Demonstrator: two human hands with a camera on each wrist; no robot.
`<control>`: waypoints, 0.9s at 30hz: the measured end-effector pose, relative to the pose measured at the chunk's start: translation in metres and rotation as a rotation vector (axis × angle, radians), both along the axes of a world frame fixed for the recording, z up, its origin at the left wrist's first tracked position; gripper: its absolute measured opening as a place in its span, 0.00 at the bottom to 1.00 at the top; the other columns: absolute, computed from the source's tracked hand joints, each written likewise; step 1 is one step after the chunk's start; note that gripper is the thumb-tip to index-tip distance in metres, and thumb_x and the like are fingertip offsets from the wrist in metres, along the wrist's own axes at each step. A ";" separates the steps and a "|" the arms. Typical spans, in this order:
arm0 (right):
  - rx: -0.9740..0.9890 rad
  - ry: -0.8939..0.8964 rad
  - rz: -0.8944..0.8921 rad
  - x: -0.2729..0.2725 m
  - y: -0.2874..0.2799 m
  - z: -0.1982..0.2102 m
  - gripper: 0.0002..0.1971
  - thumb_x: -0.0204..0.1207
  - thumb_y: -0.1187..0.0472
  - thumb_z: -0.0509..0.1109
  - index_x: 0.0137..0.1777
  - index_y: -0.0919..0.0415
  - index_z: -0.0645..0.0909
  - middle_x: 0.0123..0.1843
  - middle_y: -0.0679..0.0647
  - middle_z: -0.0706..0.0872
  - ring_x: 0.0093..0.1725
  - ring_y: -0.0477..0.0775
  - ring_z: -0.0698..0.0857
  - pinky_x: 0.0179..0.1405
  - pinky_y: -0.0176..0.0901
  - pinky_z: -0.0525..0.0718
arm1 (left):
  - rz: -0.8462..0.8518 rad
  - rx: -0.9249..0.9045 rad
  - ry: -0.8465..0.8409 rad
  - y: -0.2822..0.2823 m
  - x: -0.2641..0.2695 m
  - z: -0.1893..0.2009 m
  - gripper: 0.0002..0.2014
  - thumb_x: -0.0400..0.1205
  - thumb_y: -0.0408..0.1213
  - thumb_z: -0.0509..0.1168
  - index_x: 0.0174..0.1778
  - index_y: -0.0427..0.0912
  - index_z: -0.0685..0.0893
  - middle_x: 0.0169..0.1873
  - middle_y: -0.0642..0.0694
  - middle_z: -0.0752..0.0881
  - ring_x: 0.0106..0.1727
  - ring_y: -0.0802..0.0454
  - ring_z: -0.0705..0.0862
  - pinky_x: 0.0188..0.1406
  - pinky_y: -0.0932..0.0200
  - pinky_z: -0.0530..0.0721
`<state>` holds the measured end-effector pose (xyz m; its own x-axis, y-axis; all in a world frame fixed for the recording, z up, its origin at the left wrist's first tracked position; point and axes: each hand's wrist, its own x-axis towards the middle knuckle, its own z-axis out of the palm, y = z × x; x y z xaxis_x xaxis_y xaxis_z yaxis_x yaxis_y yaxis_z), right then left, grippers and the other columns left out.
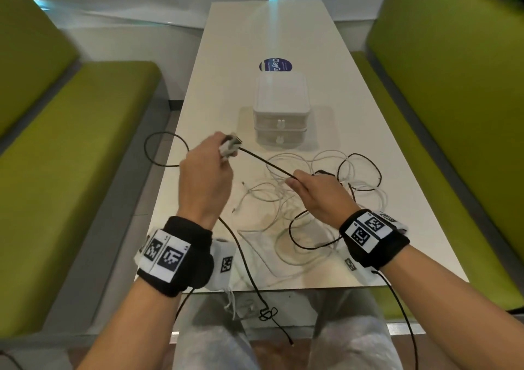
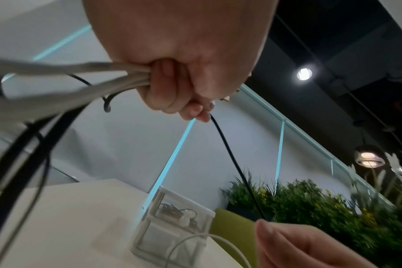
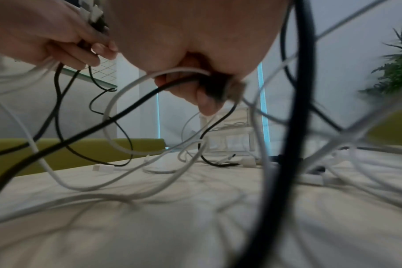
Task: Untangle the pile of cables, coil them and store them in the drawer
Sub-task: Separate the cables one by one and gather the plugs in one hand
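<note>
At about nine o'clock a loop of the black cable (image 1: 158, 148) hangs off the edge of the white table (image 1: 226, 43). The left hand (image 1: 205, 171) is raised, fingers curled round a bundle of white and black cable ends. The black cable runs taut to the right hand (image 1: 317, 191), which pinches it over the tangled cables (image 1: 306, 222) at five o'clock. The drawer unit (image 1: 280, 111), both drawers closed, stands at twelve o'clock.
</note>
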<state>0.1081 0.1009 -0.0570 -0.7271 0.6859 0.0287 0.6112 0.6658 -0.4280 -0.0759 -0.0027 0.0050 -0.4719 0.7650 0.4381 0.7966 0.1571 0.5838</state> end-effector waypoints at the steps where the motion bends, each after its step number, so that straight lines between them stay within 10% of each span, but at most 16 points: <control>1: -0.003 0.005 0.002 -0.003 0.000 0.002 0.15 0.87 0.47 0.50 0.44 0.56 0.65 0.31 0.52 0.75 0.38 0.64 0.80 0.37 0.52 0.74 | 0.031 0.027 -0.012 -0.001 -0.001 0.002 0.11 0.82 0.26 0.57 0.45 0.41 0.83 0.40 0.49 0.86 0.39 0.52 0.80 0.35 0.64 0.68; 6: -0.027 0.036 0.029 -0.011 0.002 0.003 0.17 0.87 0.47 0.52 0.40 0.55 0.65 0.30 0.47 0.72 0.35 0.55 0.74 0.39 0.52 0.74 | 0.109 0.063 -0.128 -0.004 -0.006 -0.007 0.13 0.79 0.22 0.56 0.40 0.44 0.79 0.41 0.49 0.87 0.42 0.50 0.81 0.42 0.56 0.76; 18: -0.080 0.050 -0.035 0.005 0.005 -0.019 0.17 0.87 0.48 0.52 0.43 0.58 0.71 0.35 0.52 0.81 0.40 0.60 0.80 0.41 0.54 0.78 | 0.107 0.174 -0.151 -0.008 -0.007 -0.005 0.16 0.77 0.19 0.52 0.40 0.46 0.76 0.40 0.44 0.87 0.42 0.49 0.83 0.37 0.76 0.72; 23: -0.080 0.191 -0.033 0.003 -0.007 0.005 0.12 0.84 0.51 0.64 0.40 0.53 0.81 0.33 0.44 0.82 0.36 0.48 0.80 0.38 0.42 0.74 | -0.052 0.209 -0.218 -0.014 0.001 0.001 0.15 0.77 0.18 0.53 0.36 0.42 0.77 0.38 0.54 0.85 0.45 0.48 0.85 0.45 0.47 0.84; 27: -0.326 0.262 0.060 0.012 -0.035 0.037 0.16 0.81 0.53 0.69 0.31 0.54 0.85 0.28 0.48 0.86 0.27 0.46 0.79 0.30 0.33 0.75 | -0.271 0.260 -0.395 -0.035 0.012 0.025 0.19 0.82 0.23 0.55 0.35 0.53 0.77 0.31 0.52 0.80 0.42 0.55 0.85 0.46 0.54 0.82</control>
